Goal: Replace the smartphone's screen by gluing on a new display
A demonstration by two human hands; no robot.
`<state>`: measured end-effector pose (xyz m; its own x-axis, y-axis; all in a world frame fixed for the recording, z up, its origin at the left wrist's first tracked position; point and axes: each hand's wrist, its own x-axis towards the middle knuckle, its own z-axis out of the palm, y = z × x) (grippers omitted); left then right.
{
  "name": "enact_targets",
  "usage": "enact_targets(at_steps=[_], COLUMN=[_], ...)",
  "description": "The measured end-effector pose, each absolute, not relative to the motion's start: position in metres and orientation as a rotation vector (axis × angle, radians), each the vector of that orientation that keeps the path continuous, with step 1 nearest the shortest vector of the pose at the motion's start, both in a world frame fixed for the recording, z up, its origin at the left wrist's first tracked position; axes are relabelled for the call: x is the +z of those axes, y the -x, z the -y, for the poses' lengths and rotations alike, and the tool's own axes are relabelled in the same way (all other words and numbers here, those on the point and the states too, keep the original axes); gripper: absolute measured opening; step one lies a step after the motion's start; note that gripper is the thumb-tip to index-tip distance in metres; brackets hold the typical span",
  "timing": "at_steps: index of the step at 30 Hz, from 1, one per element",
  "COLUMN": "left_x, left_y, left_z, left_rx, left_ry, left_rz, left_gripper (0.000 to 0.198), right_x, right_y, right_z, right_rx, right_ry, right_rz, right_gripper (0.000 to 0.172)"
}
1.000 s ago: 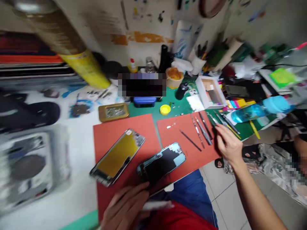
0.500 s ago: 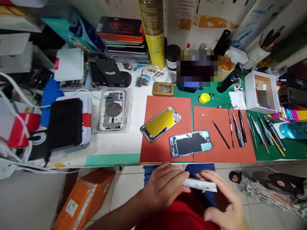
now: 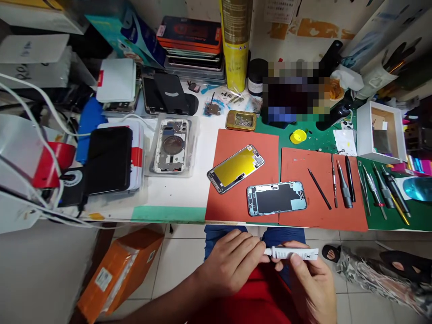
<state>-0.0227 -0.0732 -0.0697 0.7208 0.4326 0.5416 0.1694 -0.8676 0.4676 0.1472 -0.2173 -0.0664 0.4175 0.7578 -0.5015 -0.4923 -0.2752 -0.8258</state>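
Note:
A white squeeze tube (image 3: 294, 253) with small print is held level over my lap, below the table's front edge. My right hand (image 3: 312, 274) is closed round its body, thumb on the near side. The fingers of my left hand (image 3: 232, 261) are closed at the narrow nozzle end and hide its tip; whether a cap is there I cannot tell. Beyond my hands, a phone screen seen from its back (image 3: 238, 168), with a yellow sheet, lies on the orange mat (image 3: 222, 211). Nearer me, a phone frame with a dark panel (image 3: 276, 198) lies across two mats.
Pens, tweezers and slim tools (image 3: 343, 184) lie at the right. A yellow cap (image 3: 298, 136), a gold tin (image 3: 240, 120) and a white box (image 3: 381, 130) stand behind. An opened phone housing (image 3: 171, 146) and cables are leftward. An orange carton (image 3: 118, 270) stands on the floor.
My right hand, apart from the tube's end before, has closed round its body. My left hand now grips only the nozzle end, and the tube sits further right. The view has shifted slightly.

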Motion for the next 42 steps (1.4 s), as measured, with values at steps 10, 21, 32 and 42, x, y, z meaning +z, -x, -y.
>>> enact_targets(at_steps=[10,21,32,42], left_x=[-0.066,-0.071,-0.080,-0.089], left_y=[0.022,0.035,0.042,0.023], left_z=[0.065,0.048,0.020,0.017], left_rx=[0.778,0.726,1.008,0.848], left_ry=[-2.443,-2.472,-2.483,-2.580], left_rz=[-0.614,-0.619,-0.445,-0.373], left_gripper=[0.020,0.028,0.034,0.035], right_x=[-0.056,-0.048,-0.041,-0.067], right_y=[-0.142,-0.157,-0.169,-0.153], right_z=[0.194,0.172,0.137,0.122], right_rx=[1.175,1.053,0.969,0.399], right_ry=[1.390,1.420,1.413,1.801], right_rz=[0.238,0.210,0.007,0.732], right_gripper=[0.024,0.021,0.026,0.029])
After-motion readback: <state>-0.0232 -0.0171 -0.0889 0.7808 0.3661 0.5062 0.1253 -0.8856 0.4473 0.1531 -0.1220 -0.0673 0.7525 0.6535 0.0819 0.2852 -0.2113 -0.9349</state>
